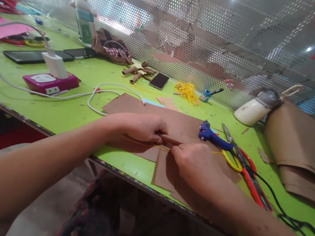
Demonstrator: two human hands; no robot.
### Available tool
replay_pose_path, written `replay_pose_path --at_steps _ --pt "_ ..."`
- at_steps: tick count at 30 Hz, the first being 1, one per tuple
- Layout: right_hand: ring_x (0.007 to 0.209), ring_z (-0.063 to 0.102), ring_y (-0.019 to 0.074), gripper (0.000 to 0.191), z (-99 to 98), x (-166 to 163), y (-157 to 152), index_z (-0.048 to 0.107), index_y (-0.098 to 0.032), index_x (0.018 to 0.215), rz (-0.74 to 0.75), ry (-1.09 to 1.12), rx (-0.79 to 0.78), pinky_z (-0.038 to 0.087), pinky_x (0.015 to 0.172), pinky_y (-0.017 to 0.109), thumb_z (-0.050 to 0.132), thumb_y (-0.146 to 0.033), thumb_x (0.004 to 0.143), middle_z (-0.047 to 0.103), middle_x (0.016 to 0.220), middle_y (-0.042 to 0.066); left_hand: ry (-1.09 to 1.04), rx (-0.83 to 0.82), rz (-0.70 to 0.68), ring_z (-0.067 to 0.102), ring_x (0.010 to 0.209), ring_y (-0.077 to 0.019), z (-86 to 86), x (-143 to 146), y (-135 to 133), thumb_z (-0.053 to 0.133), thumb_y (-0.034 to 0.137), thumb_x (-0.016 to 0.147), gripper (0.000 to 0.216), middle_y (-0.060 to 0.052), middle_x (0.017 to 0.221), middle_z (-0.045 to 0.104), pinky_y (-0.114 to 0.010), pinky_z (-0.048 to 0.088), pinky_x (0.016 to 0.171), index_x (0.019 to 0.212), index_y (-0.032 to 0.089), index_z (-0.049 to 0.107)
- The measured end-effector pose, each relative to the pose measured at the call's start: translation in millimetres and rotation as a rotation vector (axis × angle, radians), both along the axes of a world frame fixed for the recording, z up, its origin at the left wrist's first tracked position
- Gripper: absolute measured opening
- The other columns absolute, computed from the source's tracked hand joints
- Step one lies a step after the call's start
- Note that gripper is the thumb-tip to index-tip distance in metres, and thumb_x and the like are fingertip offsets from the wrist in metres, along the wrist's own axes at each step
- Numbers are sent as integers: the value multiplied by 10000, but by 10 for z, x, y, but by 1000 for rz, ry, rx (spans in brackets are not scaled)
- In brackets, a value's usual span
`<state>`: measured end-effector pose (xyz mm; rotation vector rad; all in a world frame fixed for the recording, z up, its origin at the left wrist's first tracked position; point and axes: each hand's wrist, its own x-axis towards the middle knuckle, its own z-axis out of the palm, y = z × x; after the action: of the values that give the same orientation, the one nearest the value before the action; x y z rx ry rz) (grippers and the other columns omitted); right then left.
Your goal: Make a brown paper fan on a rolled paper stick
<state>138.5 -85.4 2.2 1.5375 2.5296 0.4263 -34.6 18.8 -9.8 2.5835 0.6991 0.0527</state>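
Observation:
Between my two hands runs a thin rolled tube of brown paper (172, 139). My left hand (144, 127) pinches its left end, and my right hand (194, 161) grips the right end with curled fingers. Beneath them lie flat sheets of brown paper (146, 110), some reaching over the table's front edge. A thin yellow thread (162, 148) trails just under the tube. Right of my right hand, a blue glue gun (214, 137) rests on the paper, partly beside scissors (237, 155) with red and yellow handles.
A purple power socket (51, 83) with a white charger stands left, its cable looping toward the paper. Behind are a phone (159, 81), yellow thread bundle (186, 92), small paper rolls (137, 73) and a white bottle (256, 107). Folded brown paper (306, 147) fills the right.

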Motion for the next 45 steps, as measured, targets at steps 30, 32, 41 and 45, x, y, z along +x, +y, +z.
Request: replay_pose_path --at_steps 30,32,41,45 --pt "541 540 104 140 -74 325 -244 661 -197 789 -45 596 -305 320 519 204 537 -223 851 654 625 -14 -17 114 29 523 632 -141 -44 -7 -33 522 315 799 164 -19 762 632 -251 347 583 800 193 632" --pt "573 563 126 163 -73 446 -265 679 -203 809 -54 519 -278 334 538 222 537 -265 862 663 642 5 -14 122 39 529 646 -147 -52 -9 -35 522 321 801 166 -22 773 635 -255 350 594 815 198 633" --pt "679 618 156 343 115 935 -330 680 -206 636 -149 505 -240 442 639 262 494 -356 882 693 800 38 -3 149 41 532 651 -158 -49 -27 -51 514 318 816 164 -23 794 638 -267 346 577 843 212 636" --pt "627 591 166 305 145 893 -55 694 -179 680 -285 581 9 425 590 281 525 -377 839 686 726 47 -7 175 46 553 708 -167 -9 -13 -92 492 298 832 174 -34 835 641 -262 372 629 859 205 636"
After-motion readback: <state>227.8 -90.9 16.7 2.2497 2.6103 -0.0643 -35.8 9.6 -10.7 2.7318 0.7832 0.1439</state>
